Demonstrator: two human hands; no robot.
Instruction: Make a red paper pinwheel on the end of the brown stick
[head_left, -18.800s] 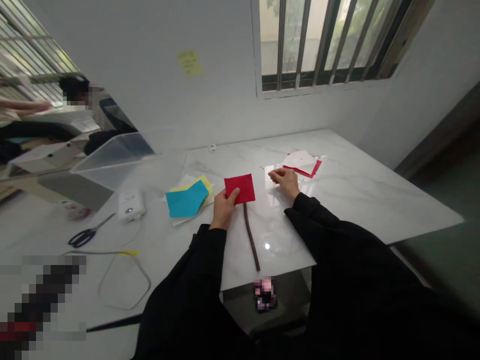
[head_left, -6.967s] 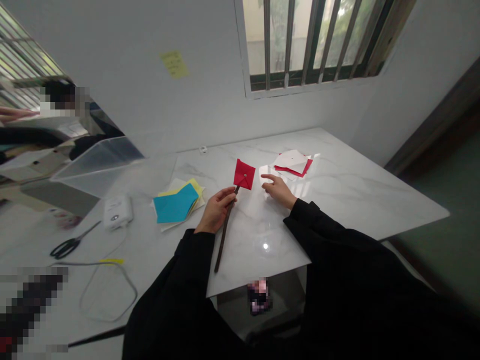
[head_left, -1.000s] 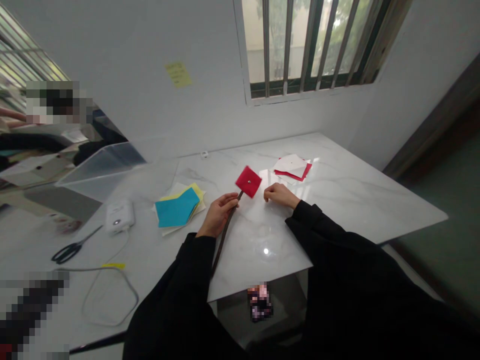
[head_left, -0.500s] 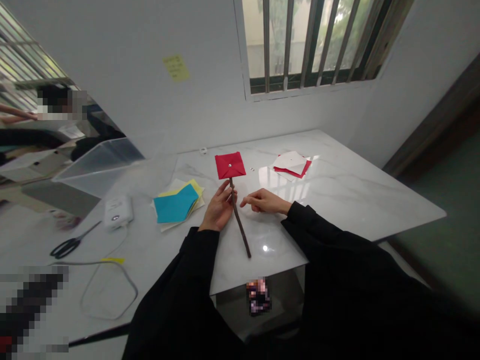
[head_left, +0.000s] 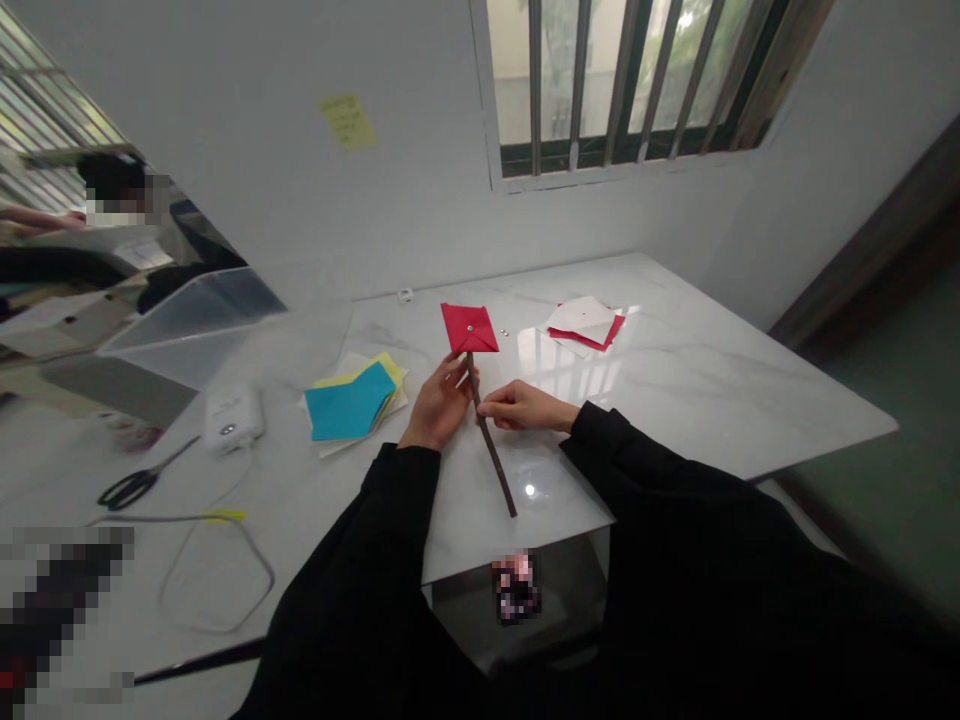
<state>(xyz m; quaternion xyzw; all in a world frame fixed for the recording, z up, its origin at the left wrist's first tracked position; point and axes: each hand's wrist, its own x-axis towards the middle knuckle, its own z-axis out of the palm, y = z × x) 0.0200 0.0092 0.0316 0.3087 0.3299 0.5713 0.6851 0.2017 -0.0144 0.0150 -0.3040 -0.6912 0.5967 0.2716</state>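
A pinwheel of folded red paper (head_left: 471, 328), with a small shiny pin at its middle, sits atop a thin brown stick (head_left: 495, 465). My right hand (head_left: 525, 407) pinches the stick between thumb and finger, below the paper. Just under the paper, my left hand (head_left: 439, 402) is beside the upper stick with its fingers loosely apart, some partly behind it; the fingertips seem to touch the stick. The stick slants down toward the table's front edge. Past the pinwheel lie tiny shiny pieces (head_left: 505, 332), too small to name.
Blue, yellow and white paper sheets (head_left: 349, 405) lie left of my hands, white and red ones (head_left: 589, 322) at the back right. Farther left are scissors (head_left: 131, 488), a white device (head_left: 232, 418) with a cable and a clear plastic bin (head_left: 191, 325). Another person is at the far left.
My right hand has closed on the stick, from beside it. The pinwheel has shifted slightly right and its paper has turned a little. My left fingers have loosened around the stick.
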